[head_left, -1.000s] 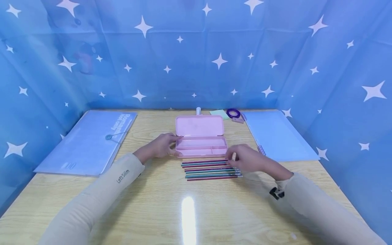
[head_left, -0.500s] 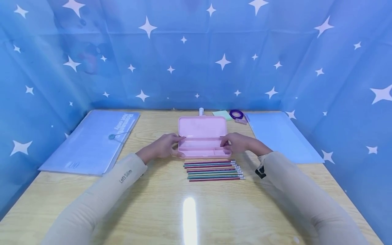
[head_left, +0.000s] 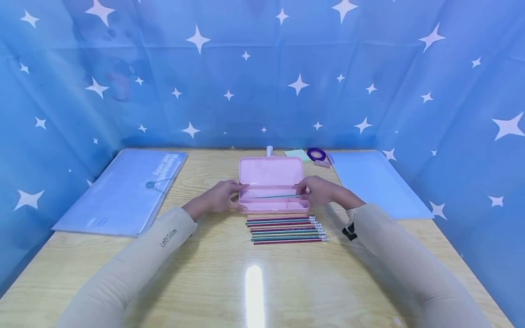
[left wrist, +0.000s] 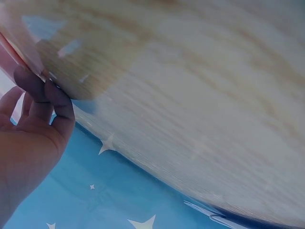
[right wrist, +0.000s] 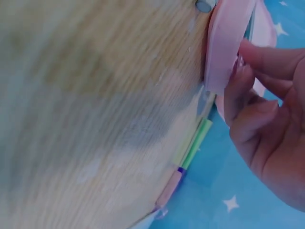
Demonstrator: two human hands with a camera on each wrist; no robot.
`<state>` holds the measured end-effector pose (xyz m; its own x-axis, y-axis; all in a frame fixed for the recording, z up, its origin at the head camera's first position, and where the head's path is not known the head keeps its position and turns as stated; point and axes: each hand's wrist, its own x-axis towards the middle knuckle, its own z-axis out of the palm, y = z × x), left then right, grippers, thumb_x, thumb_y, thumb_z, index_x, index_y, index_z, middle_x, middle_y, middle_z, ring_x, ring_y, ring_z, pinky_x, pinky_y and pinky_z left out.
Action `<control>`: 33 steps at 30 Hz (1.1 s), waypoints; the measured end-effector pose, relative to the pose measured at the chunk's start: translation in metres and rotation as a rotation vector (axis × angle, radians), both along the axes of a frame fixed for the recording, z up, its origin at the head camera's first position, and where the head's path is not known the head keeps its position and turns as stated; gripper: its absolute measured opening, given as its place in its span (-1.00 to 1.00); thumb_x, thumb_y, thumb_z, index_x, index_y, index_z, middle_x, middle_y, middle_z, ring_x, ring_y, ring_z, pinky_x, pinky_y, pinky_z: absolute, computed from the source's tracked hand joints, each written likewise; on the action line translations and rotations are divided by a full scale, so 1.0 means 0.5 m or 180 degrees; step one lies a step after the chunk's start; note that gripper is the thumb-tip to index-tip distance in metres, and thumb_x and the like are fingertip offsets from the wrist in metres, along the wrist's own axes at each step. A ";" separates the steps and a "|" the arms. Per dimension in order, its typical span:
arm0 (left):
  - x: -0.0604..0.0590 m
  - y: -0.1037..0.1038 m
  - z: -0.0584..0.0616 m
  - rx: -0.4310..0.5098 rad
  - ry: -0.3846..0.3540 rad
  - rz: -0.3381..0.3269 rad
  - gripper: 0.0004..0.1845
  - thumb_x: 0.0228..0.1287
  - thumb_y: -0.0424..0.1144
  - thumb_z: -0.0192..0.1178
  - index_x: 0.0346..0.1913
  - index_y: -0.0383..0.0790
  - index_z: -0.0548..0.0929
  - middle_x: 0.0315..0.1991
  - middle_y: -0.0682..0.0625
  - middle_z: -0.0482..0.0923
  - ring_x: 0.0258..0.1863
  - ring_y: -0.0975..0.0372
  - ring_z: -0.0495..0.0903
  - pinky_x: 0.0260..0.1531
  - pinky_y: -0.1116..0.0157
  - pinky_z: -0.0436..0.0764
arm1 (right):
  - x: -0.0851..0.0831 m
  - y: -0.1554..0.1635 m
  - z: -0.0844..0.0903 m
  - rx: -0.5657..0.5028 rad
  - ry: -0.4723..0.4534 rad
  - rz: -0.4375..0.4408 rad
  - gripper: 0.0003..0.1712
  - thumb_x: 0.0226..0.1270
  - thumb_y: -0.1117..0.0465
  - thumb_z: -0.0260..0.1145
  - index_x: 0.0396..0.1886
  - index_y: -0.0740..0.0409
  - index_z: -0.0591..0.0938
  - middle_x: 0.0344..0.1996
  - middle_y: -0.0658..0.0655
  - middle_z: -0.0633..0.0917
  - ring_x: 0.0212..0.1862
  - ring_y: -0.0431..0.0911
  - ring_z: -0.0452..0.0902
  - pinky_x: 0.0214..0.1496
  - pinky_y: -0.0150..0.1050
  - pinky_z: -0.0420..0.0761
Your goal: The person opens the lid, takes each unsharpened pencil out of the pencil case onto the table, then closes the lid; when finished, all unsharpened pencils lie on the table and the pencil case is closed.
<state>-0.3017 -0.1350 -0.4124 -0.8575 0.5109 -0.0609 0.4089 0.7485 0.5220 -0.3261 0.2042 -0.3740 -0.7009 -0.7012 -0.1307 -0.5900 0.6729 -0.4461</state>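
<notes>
Wooden desk (head_left: 205,282) carries an open pink pencil case (head_left: 272,191); left hand (head_left: 219,197) grips its left end, right hand (head_left: 319,190) lays a teal pencil (head_left: 272,197) lengthwise inside, spare pencils (head_left: 287,228) just nearer.

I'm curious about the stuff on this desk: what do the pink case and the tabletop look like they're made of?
The pink pencil case looks like smooth moulded plastic, faintly translucent at the lid, with rounded corners. The table looks like light wood or a wood-grain laminate; its glossy finish mirrors a lamp, so laminate or varnish seems likely.
</notes>
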 end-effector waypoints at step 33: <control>0.001 0.000 0.003 -0.0065 0.0055 -0.0063 0.02 -0.02 0.24 0.41 0.49 -0.10 0.29 0.07 -0.12 0.51 -0.01 0.11 0.48 0.16 0.12 0.49 | 0.260 0.074 -0.026 -0.0308 0.0194 -0.0214 -0.81 0.17 0.43 0.42 -0.39 0.05 0.67 -0.43 -0.11 0.65 -0.46 -0.28 0.45 -0.40 -0.36 0.54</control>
<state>-0.3014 -0.1352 -0.4109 -0.8481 0.5267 -0.0568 0.4327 0.7506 0.4994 -0.1959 0.2413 -0.3872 -0.7514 -0.6596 -0.0206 -0.5730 0.6675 -0.4756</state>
